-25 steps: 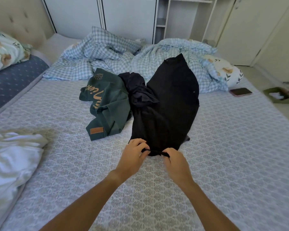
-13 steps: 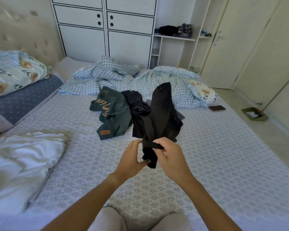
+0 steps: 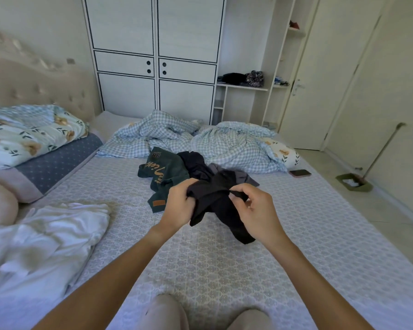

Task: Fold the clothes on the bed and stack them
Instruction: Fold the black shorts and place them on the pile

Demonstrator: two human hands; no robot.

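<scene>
Black garment [image 3: 218,206]: held up off the bed [image 3: 308,234] between both hands, bunched and twisted; its lower end hangs down toward the sheet (whether it touches I cannot tell).
Left hand [image 3: 180,204]: fingers curled round a gathered edge at the garment's left side, clamped on the cloth.
Right hand [image 3: 255,208]: thumb and fingers pinch a thin fold at the top right edge; a small bite of fabric only.
Remaining pile: green garment [image 3: 166,173] with lettering, a dark garment [image 3: 194,163] and a grey piece [image 3: 241,177] lie just behind the hands, overlapping one another.
White clothes [image 3: 45,236]: heaped loosely at the left of the bed, well apart from the pile; not neatly stacked as far as I can judge.
Stage (judgement): early; the black piece is being sorted for its edges, no fold made yet.
Risk 1: the right pinch is shallow, so a shake to open the cloth could pull it free and drop the piece back in a heap.
Risk 2: the cloth is twisted; grabbing mismatched edges would give a crooked fold needing a redo.
Risk 3: the hanging end is close to the pile and could drag the grey piece along.
Risk 4: phone [image 3: 300,173] lies near the bed's right edge (a wide spread of cloth might knock it off).
</scene>
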